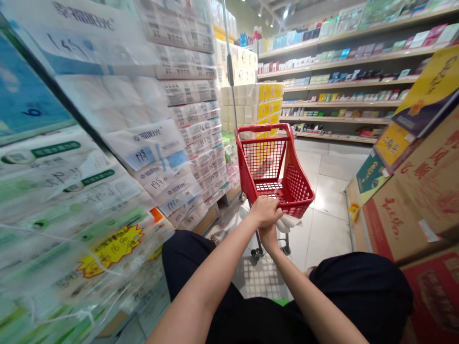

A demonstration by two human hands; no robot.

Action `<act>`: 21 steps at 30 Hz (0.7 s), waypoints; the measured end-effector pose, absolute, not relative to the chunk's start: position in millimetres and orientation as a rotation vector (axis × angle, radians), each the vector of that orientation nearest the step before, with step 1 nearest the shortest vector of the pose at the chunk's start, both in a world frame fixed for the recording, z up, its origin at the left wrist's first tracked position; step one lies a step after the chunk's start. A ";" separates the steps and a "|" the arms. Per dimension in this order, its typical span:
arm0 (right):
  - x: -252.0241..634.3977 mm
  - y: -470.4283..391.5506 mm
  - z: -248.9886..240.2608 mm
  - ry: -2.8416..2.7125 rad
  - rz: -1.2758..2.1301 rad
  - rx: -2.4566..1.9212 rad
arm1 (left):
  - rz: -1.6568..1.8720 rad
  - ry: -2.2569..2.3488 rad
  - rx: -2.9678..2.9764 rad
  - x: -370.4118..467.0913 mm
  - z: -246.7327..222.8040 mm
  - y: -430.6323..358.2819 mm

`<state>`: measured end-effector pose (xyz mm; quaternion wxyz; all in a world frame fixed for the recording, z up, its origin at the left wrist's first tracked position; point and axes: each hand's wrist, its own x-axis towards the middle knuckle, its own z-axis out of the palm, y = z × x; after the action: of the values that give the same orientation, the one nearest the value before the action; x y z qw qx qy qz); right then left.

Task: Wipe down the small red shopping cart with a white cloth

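Gripping white material (291, 223) jutting out beneath, left hand (266, 210) and right hand (268, 236) overlap.

Reference: left hand (264, 211). Red cart (299, 188) obstructs 12 to 1 o'clock. Stacked packs (154, 167) bar 9 to 11 o'clock. Tiled floor (324, 224) provides passage at 3 o'clock, bounded by cartons (398, 215).
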<state>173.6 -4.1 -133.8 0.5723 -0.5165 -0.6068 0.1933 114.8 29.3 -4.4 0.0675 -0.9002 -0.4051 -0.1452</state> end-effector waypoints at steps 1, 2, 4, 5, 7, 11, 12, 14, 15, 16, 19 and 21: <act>176.1 -5.9 -131.9 -1.408 0.455 -1.234 | -0.441 -1.222 -2.718 113.6 -4.2 29.0; 181.9 -7.7 -128.8 -1.392 0.462 -1.263 | -0.445 -1.222 -2.724 112.2 -4.0 29.0; 201.5 -10.4 -120.2 -1.331 0.481 -1.334 | -0.456 -1.219 -2.735 109.3 -3.4 29.5; 213.8 -11.0 -115.3 -1.274 0.482 -1.371 | -0.463 -1.217 -2.740 108.2 -3.2 29.8; 238.9 -10.5 -105.5 -1.110 0.465 -1.436 | -0.476 -1.211 -2.752 107.1 -3.2 30.3; 273.8 -6.5 -92.6 -0.916 0.400 -1.473 | -0.495 -1.198 -2.759 111.4 -4.6 29.7; 277.7 -5.9 -91.1 -0.912 0.389 -1.473 | -0.497 -1.198 -2.757 113.5 -5.1 29.2; 280.7 -5.8 -89.8 -0.916 0.357 -1.461 | -0.500 -1.197 -2.753 117.7 -5.9 28.0; 280.9 -6.4 -89.9 -0.928 0.336 -1.451 | -0.502 -1.198 -2.751 119.5 -6.2 27.4; 280.8 -7.3 -90.6 -0.950 0.315 -1.445 | -0.507 -1.200 -2.749 120.8 -6.3 26.9; 282.8 -11.7 -98.1 -1.087 0.305 -1.474 | -0.525 -1.209 -2.750 121.3 -5.8 25.9; 286.7 -15.1 -108.6 -1.175 0.376 -1.516 | -0.514 -1.220 -2.749 119.1 -4.9 26.0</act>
<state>286.7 -15.1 -108.6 0.5593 -0.6428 -0.4984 0.1597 119.1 26.0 -4.9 0.0451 -0.9001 -0.3994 -0.1682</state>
